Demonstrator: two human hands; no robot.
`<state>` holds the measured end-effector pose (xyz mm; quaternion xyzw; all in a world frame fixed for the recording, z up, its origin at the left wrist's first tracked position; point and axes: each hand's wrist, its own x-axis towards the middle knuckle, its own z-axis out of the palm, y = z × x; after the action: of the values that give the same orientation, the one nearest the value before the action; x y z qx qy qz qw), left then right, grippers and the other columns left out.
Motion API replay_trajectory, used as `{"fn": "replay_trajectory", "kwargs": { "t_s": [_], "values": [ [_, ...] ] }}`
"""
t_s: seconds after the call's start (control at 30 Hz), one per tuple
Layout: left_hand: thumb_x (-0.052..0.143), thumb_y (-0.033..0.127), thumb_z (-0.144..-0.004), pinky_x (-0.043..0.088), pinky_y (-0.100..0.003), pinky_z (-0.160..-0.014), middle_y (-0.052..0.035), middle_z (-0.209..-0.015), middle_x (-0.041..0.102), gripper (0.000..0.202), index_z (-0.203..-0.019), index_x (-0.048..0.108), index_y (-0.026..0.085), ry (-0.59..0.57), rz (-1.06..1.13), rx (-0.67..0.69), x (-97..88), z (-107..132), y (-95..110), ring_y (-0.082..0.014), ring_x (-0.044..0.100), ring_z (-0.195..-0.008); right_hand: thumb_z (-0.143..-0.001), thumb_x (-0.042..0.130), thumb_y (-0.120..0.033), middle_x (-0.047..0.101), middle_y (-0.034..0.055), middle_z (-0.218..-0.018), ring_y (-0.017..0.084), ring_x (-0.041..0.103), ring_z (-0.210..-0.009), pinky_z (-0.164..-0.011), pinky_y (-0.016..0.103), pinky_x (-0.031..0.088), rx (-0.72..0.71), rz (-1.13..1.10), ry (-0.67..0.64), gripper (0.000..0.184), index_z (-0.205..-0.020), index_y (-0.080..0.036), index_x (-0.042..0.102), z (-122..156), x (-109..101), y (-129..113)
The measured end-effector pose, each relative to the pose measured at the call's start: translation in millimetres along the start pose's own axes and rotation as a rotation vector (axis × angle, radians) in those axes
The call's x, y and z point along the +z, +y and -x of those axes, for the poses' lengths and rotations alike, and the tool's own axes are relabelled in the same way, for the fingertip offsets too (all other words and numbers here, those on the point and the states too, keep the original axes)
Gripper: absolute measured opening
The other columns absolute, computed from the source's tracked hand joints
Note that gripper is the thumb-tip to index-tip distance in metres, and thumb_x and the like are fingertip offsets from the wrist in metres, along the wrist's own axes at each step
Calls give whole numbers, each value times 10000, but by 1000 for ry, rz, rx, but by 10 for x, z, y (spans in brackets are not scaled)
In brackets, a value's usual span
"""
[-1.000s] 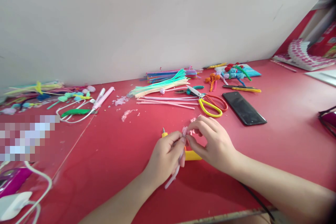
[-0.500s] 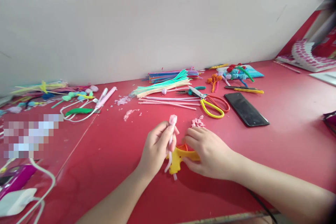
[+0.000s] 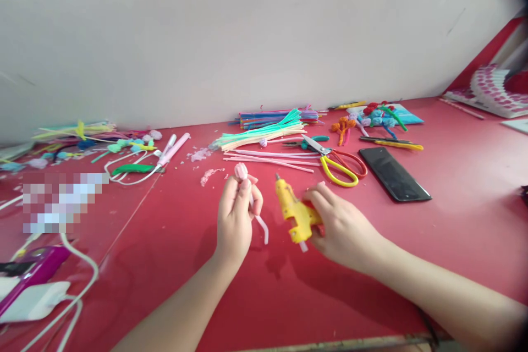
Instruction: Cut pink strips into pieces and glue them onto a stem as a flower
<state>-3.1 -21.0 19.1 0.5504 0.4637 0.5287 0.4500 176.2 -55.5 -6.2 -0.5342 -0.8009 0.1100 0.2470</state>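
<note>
My left hand [image 3: 239, 212] pinches a pink pipe-cleaner flower [image 3: 241, 171] by its stem. The bud-like head stands up above the fingers, and the pale stem hangs out below, bent to the right. To the right, my right hand [image 3: 344, 220] is closed around the handle of a yellow glue gun [image 3: 297, 212]. Its nozzle points up and away, and a clear glue stick pokes out at the back. The gun and the flower are apart. The small pink pieces behind my right hand are almost wholly hidden.
Pink pipe cleaners [image 3: 272, 158], a mint-green bundle [image 3: 268, 130] and open scissors [image 3: 336, 164] lie beyond my hands. A black phone [image 3: 394, 174] is at the right. A pink hair-iron-like tool [image 3: 174, 149] and white cables [image 3: 84, 261] lie left. A white partition [image 3: 231, 44] closes off the back.
My right hand has lifted the glue gun off the table and turned its nozzle upward. My left hand has shifted left with the flower.
</note>
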Motion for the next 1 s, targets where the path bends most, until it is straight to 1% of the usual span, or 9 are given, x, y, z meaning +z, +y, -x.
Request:
{"fn": "replay_trajectory", "kwargs": {
  "t_s": [0.07,0.1,0.2,0.27,0.33,0.5,0.6,0.7,1.0],
  "values": [
    [384,334,-858,250,-166,-412,53,-495,351,183,-813,489,190,4,45,-23,9,-12,-38,-63,301,-441,-665,533,-163,475,51,-866,148,480,-676,-565,260,395,30,-74,93,188,-837,-183,461,-29,-51,39],
    [388,339,-855,242,-167,-410,51,-493,353,195,-800,494,185,1,65,-41,16,-12,-57,-63,298,-443,-689,543,-190,471,39,-824,138,471,-651,-554,254,389,17,-126,134,132,-782,-189,449,-40,-73,48],
    [391,356,-851,226,-174,-408,48,-488,356,224,-763,494,176,-40,112,-97,44,3,-106,-63,296,-446,-733,557,-236,465,16,-739,135,473,-658,-575,247,392,-86,-260,188,131,-716,-198,433,-43,-113,35],
    [397,356,-848,219,-178,-406,49,-479,350,229,-743,487,173,-73,127,-134,62,20,-127,-62,290,-440,-740,564,-248,489,22,-751,146,491,-700,-606,256,400,-154,-307,161,115,-743,-196,461,-21,-118,11],
    [403,350,-844,221,-177,-407,52,-471,345,226,-729,480,172,-97,137,-167,75,37,-140,-60,280,-434,-749,558,-267,518,38,-784,159,510,-739,-635,270,407,-178,-333,128,106,-767,-191,487,8,-111,-9],
    [391,338,-851,236,-175,-416,53,-457,353,227,-702,445,177,-139,153,-193,90,62,-155,-64,270,-435,-776,524,-328,547,48,-721,188,538,-769,-658,293,410,-141,-314,124,156,-732,-179,507,44,-91,-14],
    [394,335,-852,231,-176,-409,55,-456,358,219,-705,443,179,-150,180,-210,102,75,-154,-65,269,-433,-792,500,-338,538,37,-673,177,538,-728,-658,293,408,-140,-291,95,177,-716,-178,502,38,-77,-5],
    [408,329,-847,226,-172,-401,57,-461,367,210,-704,442,180,-154,203,-237,117,91,-145,-61,271,-427,-797,490,-341,529,33,-677,155,522,-676,-640,283,405,-140,-285,69,190,-699,-178,492,32,-63,-3],
    [419,327,-840,212,-167,-385,58,-464,379,198,-718,455,176,-152,251,-292,135,103,-122,-52,272,-410,-787,506,-346,481,12,-647,117,474,-594,-574,250,374,-61,-347,51,224,-652,-175,454,39,-70,-19]
  ]
}}
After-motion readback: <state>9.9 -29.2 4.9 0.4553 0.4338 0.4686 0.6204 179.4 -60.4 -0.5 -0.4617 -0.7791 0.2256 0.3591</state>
